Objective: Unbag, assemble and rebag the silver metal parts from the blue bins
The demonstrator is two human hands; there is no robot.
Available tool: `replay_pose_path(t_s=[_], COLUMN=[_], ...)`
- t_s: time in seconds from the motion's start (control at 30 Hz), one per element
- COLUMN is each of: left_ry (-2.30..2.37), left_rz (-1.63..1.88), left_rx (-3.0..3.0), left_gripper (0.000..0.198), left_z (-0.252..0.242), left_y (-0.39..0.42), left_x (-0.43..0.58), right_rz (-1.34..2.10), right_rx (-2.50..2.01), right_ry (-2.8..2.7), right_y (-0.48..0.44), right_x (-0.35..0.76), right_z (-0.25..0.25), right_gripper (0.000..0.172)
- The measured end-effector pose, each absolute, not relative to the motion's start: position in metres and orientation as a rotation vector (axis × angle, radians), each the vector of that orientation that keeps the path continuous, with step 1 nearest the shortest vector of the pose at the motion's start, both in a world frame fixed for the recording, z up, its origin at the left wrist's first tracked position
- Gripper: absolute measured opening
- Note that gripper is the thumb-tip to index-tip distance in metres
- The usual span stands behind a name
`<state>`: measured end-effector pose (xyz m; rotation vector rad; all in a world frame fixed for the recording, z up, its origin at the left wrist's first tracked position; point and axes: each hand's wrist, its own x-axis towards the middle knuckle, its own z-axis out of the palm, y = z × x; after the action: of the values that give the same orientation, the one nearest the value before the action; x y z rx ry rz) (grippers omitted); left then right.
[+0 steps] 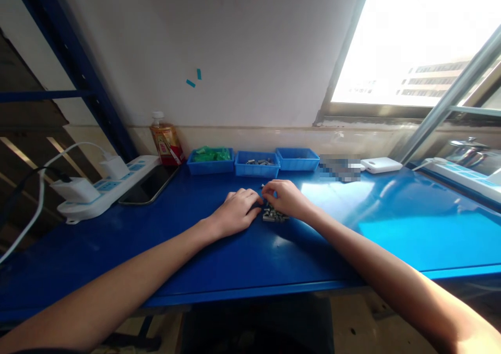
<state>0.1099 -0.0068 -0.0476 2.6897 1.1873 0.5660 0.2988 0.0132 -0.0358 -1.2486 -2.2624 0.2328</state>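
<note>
A small pile of shiny metal parts [274, 216] lies on the blue table between my two hands; their exact kind is too small to make out. Resting on the tabletop just left of the pile is my left hand [236, 212]. Its fingers are loosely bent and its thumb is apart, with nothing visible held. My right hand [287, 197] is over the pile's upper right side, thumb and fingers pinched together. A tiny metal part [262, 186] shows at those fingertips, and the hand covers some of the pile.
Along the wall stand three blue bins: one with green pieces [211, 155], a middle one [257, 170] with metal parts, and a right one [297, 163]. A bottle [166, 140], phone [151, 184] and power strip [113, 184] are left; a white box [381, 165] is right.
</note>
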Motion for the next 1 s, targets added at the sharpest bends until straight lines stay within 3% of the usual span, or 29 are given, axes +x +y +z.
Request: replay_pose_path(t_s=[0.23,0.63,0.8,1.0], left_ry=[1.236,1.307,1.275,1.222], left_rz=[1.044,1.149,1.107,1.075], left_rx=[2.501,2.401,2.353,2.288], left_gripper=[0.022,0.017,0.019,0.022], left_z=[-0.043,-0.052,-0.054,-0.05], left_y=[-0.005,0.001,0.003,0.002], left_x=[0.107,0.107,0.106,0.106], right_rz=[0.869,0.953,0.835,0.365], right_rx=[-1.188,-1.041,-1.037,-1.029], right_ry=[-1.785,-1.706,-1.766,-2.004], right_y=[0.005,0.002,0.001,-0.005], right_x=[0.289,0.283,0.282,0.283], right_z=[-0.03,-0.035,-0.036,-0.033], right_gripper=[0.011,0.012,0.011,0.014])
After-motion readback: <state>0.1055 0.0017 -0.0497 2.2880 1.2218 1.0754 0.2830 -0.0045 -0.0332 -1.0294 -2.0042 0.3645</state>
